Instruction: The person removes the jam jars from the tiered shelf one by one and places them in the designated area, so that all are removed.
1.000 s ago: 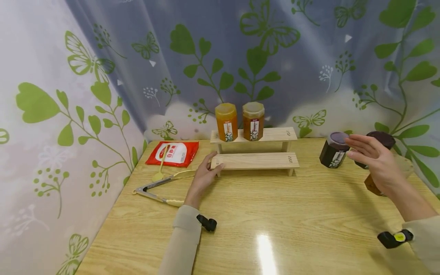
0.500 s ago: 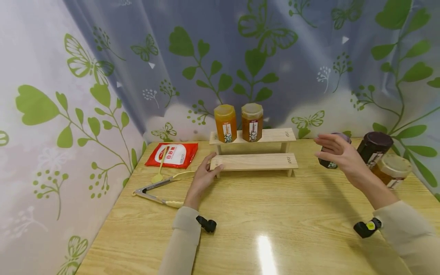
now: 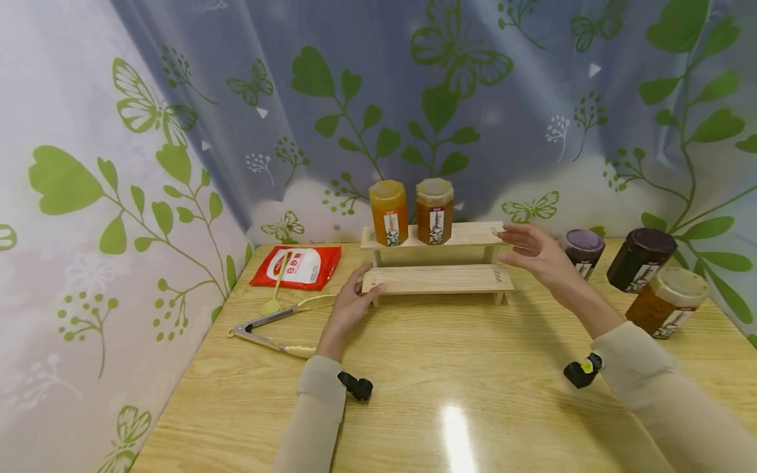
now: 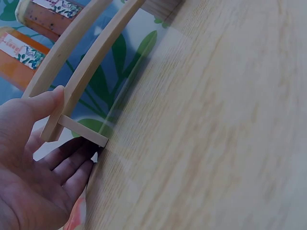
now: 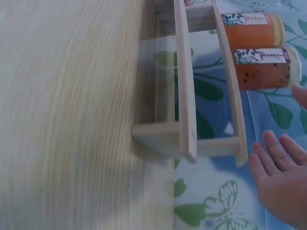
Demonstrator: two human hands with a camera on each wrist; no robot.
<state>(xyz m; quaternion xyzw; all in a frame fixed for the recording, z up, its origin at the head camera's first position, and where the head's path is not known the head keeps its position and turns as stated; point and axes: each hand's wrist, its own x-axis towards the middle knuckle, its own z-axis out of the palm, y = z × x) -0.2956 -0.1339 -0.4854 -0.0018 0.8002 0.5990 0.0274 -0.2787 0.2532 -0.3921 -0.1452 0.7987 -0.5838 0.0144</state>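
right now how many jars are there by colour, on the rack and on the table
orange jar on the rack's top step: 1
brown jars, one on the top step, one on the table at far right: 2
dark jars on the table, one purple-lidded, one dark-lidded: 2
total: 5
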